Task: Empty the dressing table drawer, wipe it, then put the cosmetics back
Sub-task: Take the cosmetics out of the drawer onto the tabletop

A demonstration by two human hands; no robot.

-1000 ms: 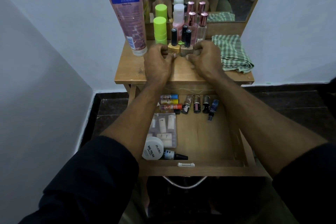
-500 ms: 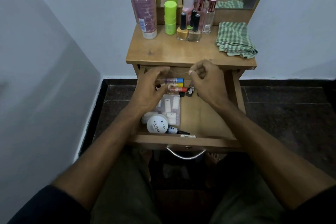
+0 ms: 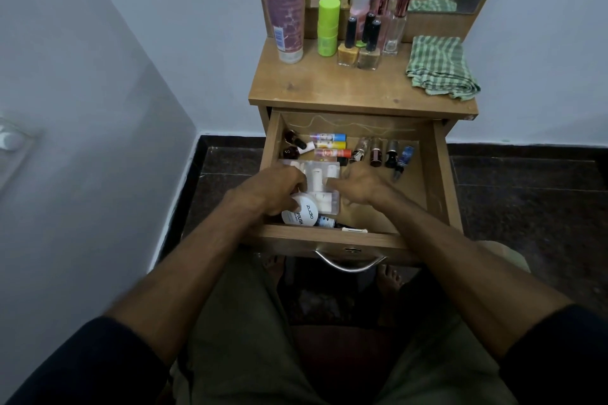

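The wooden drawer (image 3: 441,174) is pulled out below the tabletop (image 3: 329,85). A clear plastic case (image 3: 320,171) of white items lies in its left half. My left hand (image 3: 273,189) curls round the case's left edge, partly over a round white jar (image 3: 304,215). My right hand (image 3: 358,187) grips the case's right edge. Behind them lie coloured lip balm tubes (image 3: 329,145), dark nail polish bottles (image 3: 294,145) and several lipsticks (image 3: 376,151). A small bottle (image 3: 325,222) lies by the front wall.
On the tabletop stand a tall pink tube (image 3: 283,0), a green container (image 3: 328,26), nail polish bottles (image 3: 348,49) and perfume bottles (image 3: 396,23). A folded green checked cloth (image 3: 441,69) lies at its right. Walls close in on both sides; a metal handle (image 3: 350,265) sticks out toward my knees.
Both hands left the nail polish bottles on the tabletop, came down into the drawer and closed on the clear plastic case. My view tilted downward.
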